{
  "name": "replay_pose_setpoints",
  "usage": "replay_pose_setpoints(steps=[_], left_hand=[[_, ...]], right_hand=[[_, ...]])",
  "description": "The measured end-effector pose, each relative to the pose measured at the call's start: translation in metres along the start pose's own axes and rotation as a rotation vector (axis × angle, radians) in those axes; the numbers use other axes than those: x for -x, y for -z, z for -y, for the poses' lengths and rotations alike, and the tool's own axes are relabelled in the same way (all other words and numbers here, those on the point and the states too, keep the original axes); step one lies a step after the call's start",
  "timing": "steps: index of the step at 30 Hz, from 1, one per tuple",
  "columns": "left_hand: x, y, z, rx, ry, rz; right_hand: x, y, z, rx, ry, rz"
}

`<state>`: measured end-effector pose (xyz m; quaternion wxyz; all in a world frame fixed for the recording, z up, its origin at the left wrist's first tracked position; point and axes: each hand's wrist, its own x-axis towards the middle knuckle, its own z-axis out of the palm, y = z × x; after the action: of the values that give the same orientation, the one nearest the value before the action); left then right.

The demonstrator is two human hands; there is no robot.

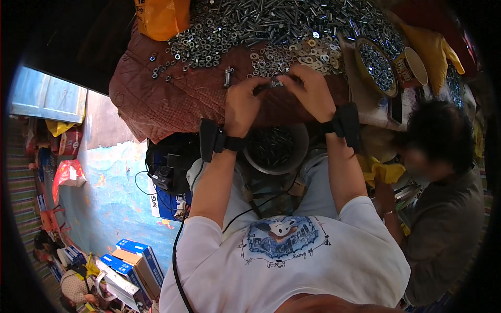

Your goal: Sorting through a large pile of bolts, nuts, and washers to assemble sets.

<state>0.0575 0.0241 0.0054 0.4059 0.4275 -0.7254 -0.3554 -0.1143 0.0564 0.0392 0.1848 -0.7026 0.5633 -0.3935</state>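
Above the near edge of a quilted maroon cloth (172, 96), both hands meet at a small metal bolt (275, 83). My left hand (242, 106) pinches its left end, and the fingers of my right hand (313, 95) close round the right end. Some kind of nut or ring seems to sit on it, partly hidden by the fingertips. Another bolt with a nut (228, 76) rests on the cloth just beyond my left hand. Thin metal rings (267, 61) and flat washers (319, 53) lie right beyond the hands. Hex nuts (201, 49) are heaped to the left.
Loose bolts (276, 21) pile up at the back. Below the cloth's edge, a metal basin (305, 148) holds dark bolts. A bowl of small parts (377, 68) and a paper tub (417, 67) stand at right, where another person (443, 208) sits close. A cable (179, 261) runs beside my left arm.
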Motion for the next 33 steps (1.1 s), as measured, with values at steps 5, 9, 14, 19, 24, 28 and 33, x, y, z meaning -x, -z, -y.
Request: replay_pose_setpoints(steps=[5,9,14,19,24,28,33], left_hand=[[-0.002,-0.003,-0.001,0.000,0.061,-0.006],[-0.004,0.005,0.003,0.073,0.094,-0.072],[-0.007,0.006,0.002,0.098,0.043,-0.079],[-0.006,0.008,0.004,0.144,0.067,-0.110],[-0.011,0.015,0.005,0.014,0.065,-0.141],[-0.006,0.004,-0.002,0.038,0.053,-0.116],[-0.010,0.006,0.002,0.055,0.078,-0.130]], right_hand=[[0.000,-0.020,-0.012,-0.376,0.079,-0.316],[0.005,-0.006,-0.002,-0.428,-0.078,-0.116],[0.004,-0.018,-0.002,-0.492,0.065,-0.216],[0.005,-0.015,0.006,-0.597,-0.067,-0.190],[0.010,-0.003,0.006,-0.627,-0.277,-0.110],[0.012,-0.008,0.004,-0.805,-0.130,-0.140],[0.012,0.004,-0.007,-0.716,-0.339,-0.039]])
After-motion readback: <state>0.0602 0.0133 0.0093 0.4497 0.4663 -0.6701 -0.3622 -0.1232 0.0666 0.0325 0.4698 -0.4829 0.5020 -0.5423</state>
